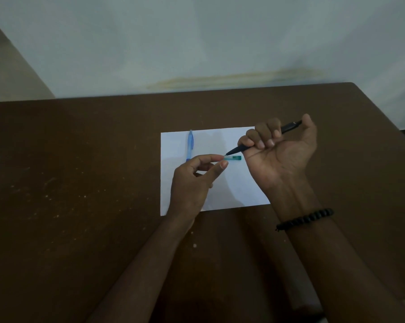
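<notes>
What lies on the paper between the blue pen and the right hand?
In the head view, a small teal tube lies there, with fingertips of the left hand at one end.

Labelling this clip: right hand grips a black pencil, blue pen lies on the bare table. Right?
No: the head view shows the blue pen lying on the white paper instead. The right hand does grip the black pencil.

Blue pen (190,145) lies on the white paper (220,194), far-left part. Paper flat on brown surface (80,171). Pale wall (196,43) behind.
</notes>
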